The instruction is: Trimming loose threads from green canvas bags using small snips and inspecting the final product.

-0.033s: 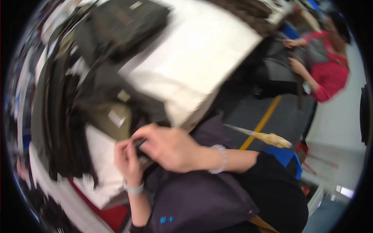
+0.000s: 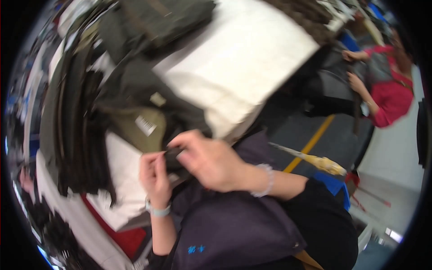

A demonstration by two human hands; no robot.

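A dark olive garment (image 2: 137, 83) lies on the white table, with its lighter olive lining, a white printed label and a small pale tag facing up. At its near end, my left hand (image 2: 156, 173) pinches a dark strip of the cloth between thumb and fingers. My right hand (image 2: 218, 164), a beaded bracelet on its wrist, grips the same dark part close beside it. Motion blur hides the exact hold of the fingertips. The garment's near edge hangs over the table's rim toward my dark apron (image 2: 238, 229).
A folded dark garment (image 2: 164, 24) lies further along the white table (image 2: 252, 49). Stacked dark garments (image 2: 74, 135) fill the left side. At the right a person in red (image 2: 391, 96) handles dark cloth. A yellow floor line (image 2: 310, 141) and a blue box (image 2: 330, 184) show nearer.
The whole view has shifted, so the table and garments sit further right. My hands stay at the garment's near end, with the right hand slightly farther from the left.
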